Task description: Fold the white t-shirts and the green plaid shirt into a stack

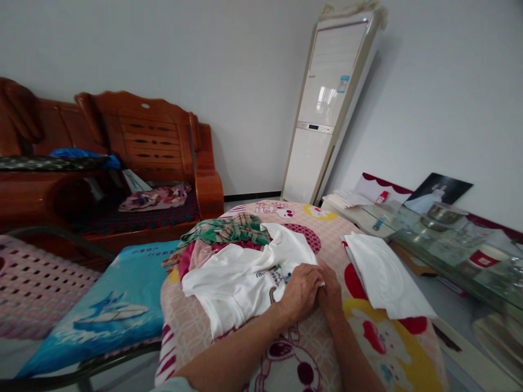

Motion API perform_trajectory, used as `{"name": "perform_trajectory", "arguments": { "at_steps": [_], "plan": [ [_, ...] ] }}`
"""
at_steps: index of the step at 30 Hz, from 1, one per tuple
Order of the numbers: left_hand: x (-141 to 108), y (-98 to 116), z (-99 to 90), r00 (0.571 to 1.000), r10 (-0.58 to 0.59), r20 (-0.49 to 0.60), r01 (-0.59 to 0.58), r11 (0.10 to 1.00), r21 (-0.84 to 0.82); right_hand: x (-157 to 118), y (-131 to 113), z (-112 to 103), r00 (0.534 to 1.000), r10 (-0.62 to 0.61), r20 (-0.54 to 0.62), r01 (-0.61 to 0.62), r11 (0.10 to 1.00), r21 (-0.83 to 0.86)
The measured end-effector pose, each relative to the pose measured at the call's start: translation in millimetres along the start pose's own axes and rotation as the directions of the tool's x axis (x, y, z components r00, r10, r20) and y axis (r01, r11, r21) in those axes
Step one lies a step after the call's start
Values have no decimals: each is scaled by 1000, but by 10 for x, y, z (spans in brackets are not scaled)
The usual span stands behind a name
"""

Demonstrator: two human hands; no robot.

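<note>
"Left hand [298, 291] and right hand [330, 291]: what are they up to?"

"Both are closed on one edge of the white shirt [232, 283], side by side over the table [186, 321], a bit of cloth peeping out between them. Some fingers are hidden, so the exact pinch is hard to tell."

"And the rest of the shirt?"

"It lies loose and wrinkled on the table, spreading left from the hands, its dark print [278, 277] facing up. Just beyond it on the table are a green checked cloth [229, 230] and a pink cloth [202, 253]. A folded white cloth [384, 277] lies apart, on the table's right side."

"How would the shirt handle?"

"Light, soft and limp, most likely; hardly fragile or slippery. It probably sags wherever it isn't held, so a seam or two corners look the best grip."

"Any containers?"

"Right of the table, a metal bowl [443, 213] sits on a glass shelf [425, 239]; what it holds can't be made out. A small red bottle [382, 197] stands right of the table too, its contents hidden."
</note>
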State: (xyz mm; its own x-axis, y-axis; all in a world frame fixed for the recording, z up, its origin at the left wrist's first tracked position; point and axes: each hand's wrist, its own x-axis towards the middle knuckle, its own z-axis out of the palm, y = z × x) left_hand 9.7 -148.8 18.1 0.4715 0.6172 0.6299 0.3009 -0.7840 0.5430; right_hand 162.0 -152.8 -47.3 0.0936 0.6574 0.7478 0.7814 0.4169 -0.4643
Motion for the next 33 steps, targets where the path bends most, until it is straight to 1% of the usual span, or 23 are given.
{"name": "perform_trajectory", "arguments": {
  "at_steps": [1,2,3,4,6,7,8,10,12,15,17,20,23,25,26,29,31,33],
  "plan": [
    [-2,-6,-6,1000,-4,-5,4,1000,-6,1,12,-30,999,26,-45,-27,1000,-13],
    [-3,-17,-10,1000,-5,-11,5,1000,-7,0,27,-65,991,75,-109,-79,996,-28],
    [-2,-34,-13,1000,-6,-16,6,1000,-4,-2,47,-105,973,140,-183,-149,988,-36],
    [0,-59,-19,1000,-12,-20,12,1000,2,-6,71,-145,943,211,-258,-226,974,-32],
    [14,-138,-51,999,-39,-28,40,999,26,-17,129,-218,864,330,-380,-359,933,-7],
    [25,-194,-83,997,-64,-34,65,997,43,-22,159,-246,829,370,-419,-404,915,8],
    [38,-262,-128,995,-93,-43,95,994,61,-25,187,-266,804,400,-441,-437,899,19],
    [62,-431,-251,986,-157,-62,163,982,99,-27,229,-284,777,437,-453,-476,879,30],
    [73,-627,-400,973,-227,-49,232,963,134,-22,249,-283,764,456,-456,-498,866,32],
    [48,-909,-583,938,-341,56,323,924,207,-12,253,-276,738,485,-469,-525,850,53],
    [13,-1046,-642,925,-366,98,328,903,279,-13,256,-278,710,517,-477,-546,833,89],
    [-25,-1139,-651,924,-365,110,309,887,343,-31,283,-283,680,553,-481,-567,813,133],
    [-9,-1126,-654,919,-380,106,332,890,311,-55,334,-283,679,561,-474,-563,812,155],
    [27,-1096,-695,908,-414,64,384,883,268,-64,362,-284,684,560,-467,-553,816,170],
    [47,-1083,-730,900,-436,24,418,875,245,-65,371,-287,683,566,-462,-555,813,177],
    [90,-1073,-881,859,-491,-144,510,841,180,-54,365,-302,653,618,-437,-593,776,212],
    [97,-1096,-996,811,-520,-269,566,813,135,-41,343,-316,615,659,-433,-619,744,253],
    [91,-1137,-1100,745,-547,-382,618,782,84,-30,319,-330,592,671,-447,-618,734,282]
  ]
}}
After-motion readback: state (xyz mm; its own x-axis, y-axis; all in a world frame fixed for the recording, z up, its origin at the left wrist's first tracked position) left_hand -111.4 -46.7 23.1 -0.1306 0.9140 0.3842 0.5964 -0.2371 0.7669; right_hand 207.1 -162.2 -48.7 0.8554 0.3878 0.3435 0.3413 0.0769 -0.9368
